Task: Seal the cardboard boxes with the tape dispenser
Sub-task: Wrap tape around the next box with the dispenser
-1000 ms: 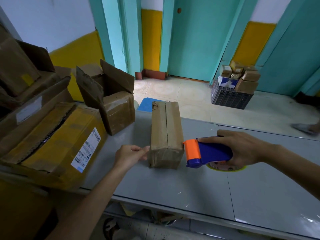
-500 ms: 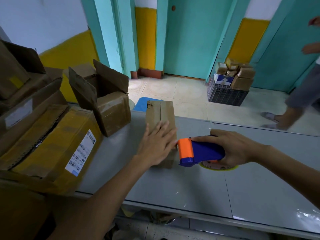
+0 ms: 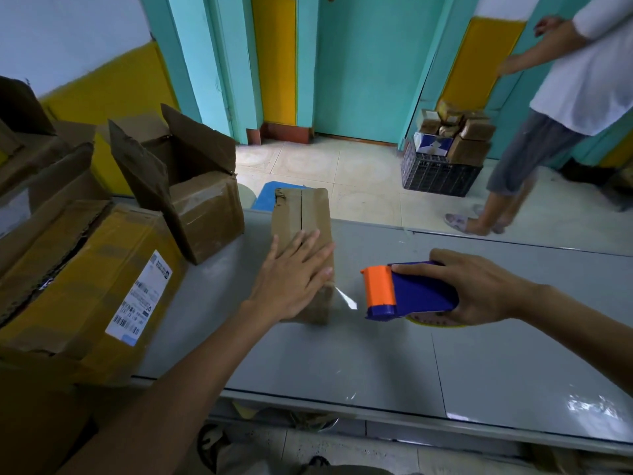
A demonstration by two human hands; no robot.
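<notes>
Head view: we look down on a grey table (image 3: 342, 365), with our two bare hands over it.
Cardboard box: the narrow brown cardboard box (image 3: 301, 210) lies on the table near the middle. Its long side runs toward 12 o'clock, and a dark seam goes along its top.
Left hand: our left hand (image 3: 294, 275) lies flat on the near part of the box top, fingers straight and spread, and presses on it.
Right hand: our right hand (image 3: 479, 286) is at 3 o'clock from the box, with fingers and thumb curled round the blue body of the tape dispenser (image 3: 411, 293).
Tape dispenser: its orange front points to 9 o'clock, toward the near right corner of the box, near it but apart.
Tape: a clear strip of tape (image 3: 346, 298) shines between the orange front and that corner. We cannot tell if it is joined to the dispenser.
Open box: at 10 o'clock from the narrow box, an open box (image 3: 205, 214) stands on the table with its flaps up.
Large box: at 9 o'clock lies a large box (image 3: 85, 286) wrapped in yellow tape, with a white shipping label (image 3: 140, 299) on its side.
Crate: on the floor at 1 o'clock, a dark crate (image 3: 438, 173) carries small parcels.
Other person: at 2 o'clock, a person (image 3: 565, 114) in a white shirt and grey shorts stands just beside the crate.
</notes>
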